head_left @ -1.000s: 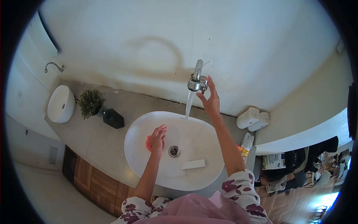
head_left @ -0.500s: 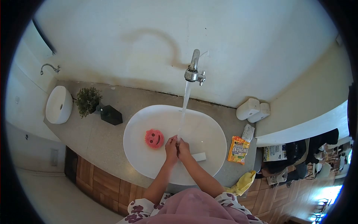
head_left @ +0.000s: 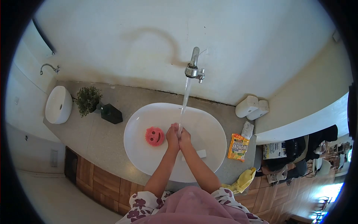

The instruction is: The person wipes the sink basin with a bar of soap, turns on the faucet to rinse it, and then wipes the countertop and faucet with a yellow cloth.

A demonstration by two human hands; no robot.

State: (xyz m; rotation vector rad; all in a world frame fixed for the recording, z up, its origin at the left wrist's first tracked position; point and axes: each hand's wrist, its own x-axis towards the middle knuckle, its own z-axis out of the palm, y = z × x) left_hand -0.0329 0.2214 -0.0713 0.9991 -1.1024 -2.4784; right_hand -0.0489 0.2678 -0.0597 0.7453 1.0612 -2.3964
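Side by side over the white basin [head_left: 136,123], my left hand [head_left: 172,136] and my right hand [head_left: 184,139] touch each other in a cupped shape. Water [head_left: 185,97] from the metal tap [head_left: 192,71] runs down between them. Both hands look open, fingers stretched forward, with no object seen in them. To the left of my left hand, a round pink smiley-face sponge [head_left: 154,136] lies in the basin. A flat white rectangular piece [head_left: 200,154] rests in the basin beside my right wrist and is partly covered by my forearm.
Right of the basin are an orange-yellow packet [head_left: 238,147], a small white packet [head_left: 247,130], two white containers [head_left: 252,108] and a yellow cloth [head_left: 243,181]. A dark bottle [head_left: 111,114], a plant [head_left: 88,100] and a second basin [head_left: 59,105] stand on the left.
My hands have moved up and forward, further under the stream, and changed from closed together to cupped. More of the white piece shows at its left end.
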